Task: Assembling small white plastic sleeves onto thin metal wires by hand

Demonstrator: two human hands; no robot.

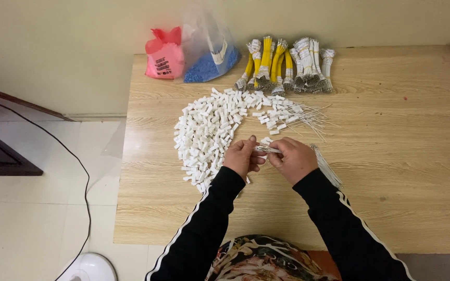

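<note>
Two hands meet over a desk [391, 171].
The left hand [241, 156] and right hand [295, 158] pinch one small white piece [266, 149] together, beside a pile of white connectors [209, 130].

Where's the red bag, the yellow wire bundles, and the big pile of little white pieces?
red bag [165, 58], head view, middle of its front.
yellow wire bundles [266, 65], head view, middle of one bundle.
pile of white pieces [207, 130], head view, centre of the heap.
</note>
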